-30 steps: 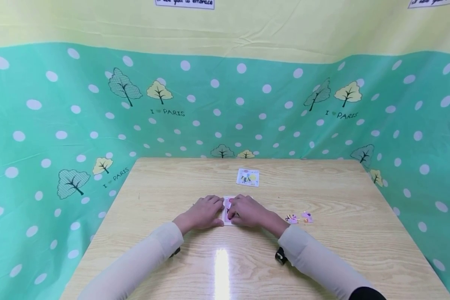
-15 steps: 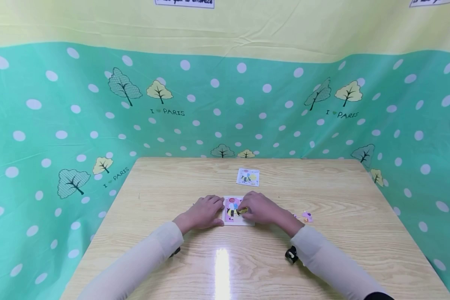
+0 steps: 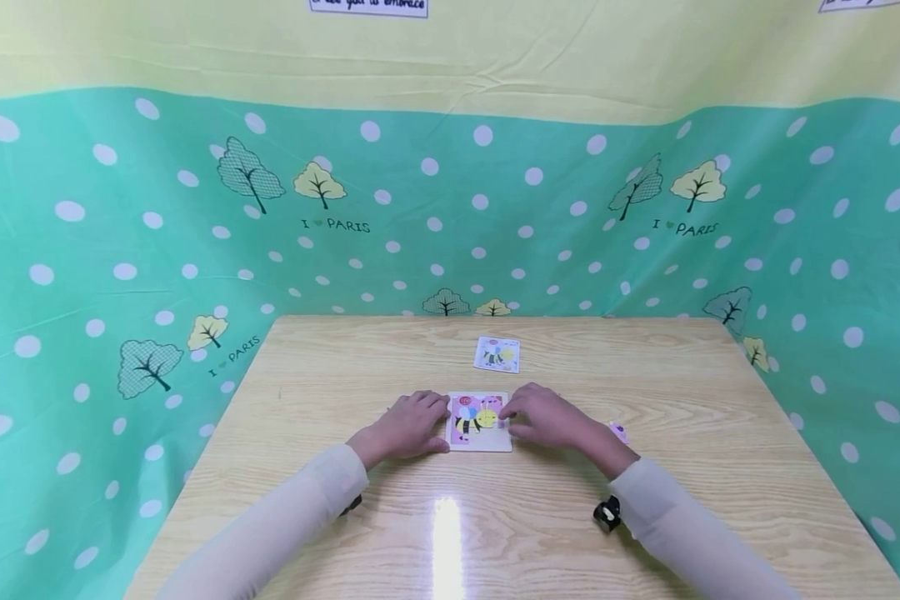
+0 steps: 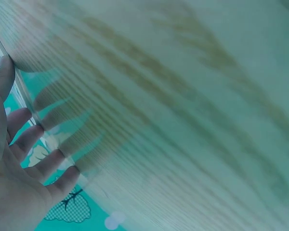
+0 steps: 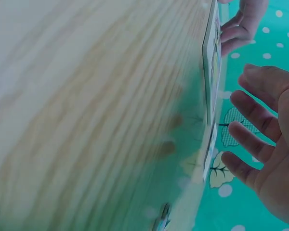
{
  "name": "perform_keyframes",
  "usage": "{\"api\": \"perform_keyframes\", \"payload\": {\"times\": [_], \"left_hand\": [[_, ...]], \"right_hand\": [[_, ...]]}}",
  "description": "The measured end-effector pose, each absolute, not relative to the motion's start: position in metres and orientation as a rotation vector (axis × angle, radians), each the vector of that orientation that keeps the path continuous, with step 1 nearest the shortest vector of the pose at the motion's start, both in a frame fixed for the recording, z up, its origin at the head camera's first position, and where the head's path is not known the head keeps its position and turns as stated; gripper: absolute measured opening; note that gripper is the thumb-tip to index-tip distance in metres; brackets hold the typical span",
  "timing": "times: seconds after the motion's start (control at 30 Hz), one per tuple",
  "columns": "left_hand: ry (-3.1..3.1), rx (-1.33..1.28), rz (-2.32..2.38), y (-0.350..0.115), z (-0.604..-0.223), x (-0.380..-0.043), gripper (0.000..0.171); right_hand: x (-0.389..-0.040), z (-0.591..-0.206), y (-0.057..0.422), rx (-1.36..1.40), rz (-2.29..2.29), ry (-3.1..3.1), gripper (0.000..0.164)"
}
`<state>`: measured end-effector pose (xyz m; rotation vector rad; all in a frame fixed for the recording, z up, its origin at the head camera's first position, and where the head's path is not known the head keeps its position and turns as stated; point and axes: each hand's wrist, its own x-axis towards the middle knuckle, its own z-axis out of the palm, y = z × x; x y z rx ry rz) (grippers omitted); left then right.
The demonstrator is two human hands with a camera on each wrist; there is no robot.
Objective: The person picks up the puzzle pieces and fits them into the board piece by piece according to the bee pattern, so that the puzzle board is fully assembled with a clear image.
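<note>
A small jigsaw puzzle board (image 3: 495, 442) with a white border lies on the table, showing a yellow-and-black bee on pink. Its lower right part is bare white. My left hand (image 3: 412, 425) rests at the board's left edge, thumb near the lower corner and fingers near the upper one. In the left wrist view those fingers (image 4: 53, 166) are only slightly bent. At the board's right edge is my right hand (image 3: 546, 417), its fingertips close to the yellow bee-head piece (image 3: 487, 418). The right wrist view shows its fingers (image 5: 250, 139) spread, with nothing between them.
A card (image 3: 497, 355) with the same bee picture lies beyond the board. One loose pink puzzle piece (image 3: 618, 432) shows past my right forearm, which covers table beside it. A polka-dot cloth (image 3: 390, 275) hangs behind and along both sides of the wooden table (image 3: 330, 367).
My right hand has moved right, off the middle of the board, and its fingers have let go of the yellow bee-head piece, now lying in the picture. The left hand has stayed put.
</note>
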<state>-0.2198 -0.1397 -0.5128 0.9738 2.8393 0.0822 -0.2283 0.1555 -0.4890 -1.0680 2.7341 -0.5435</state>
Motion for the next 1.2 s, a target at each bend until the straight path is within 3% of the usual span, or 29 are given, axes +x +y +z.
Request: {"api": "perform_keyframes", "payload": {"times": [0.7,1.2], "left_hand": [[2.840,0.929,0.125,-0.138,-0.511,-0.219,0.069],[2.867,0.944,0.111,-0.137,-0.512,-0.219,0.070]], "right_hand": [[-0.224,-0.498,0.218,-0.894,-0.542,2.824,0.023],[-0.218,-0.495,0.249,-0.924,-0.446,2.868,0.024]]}}
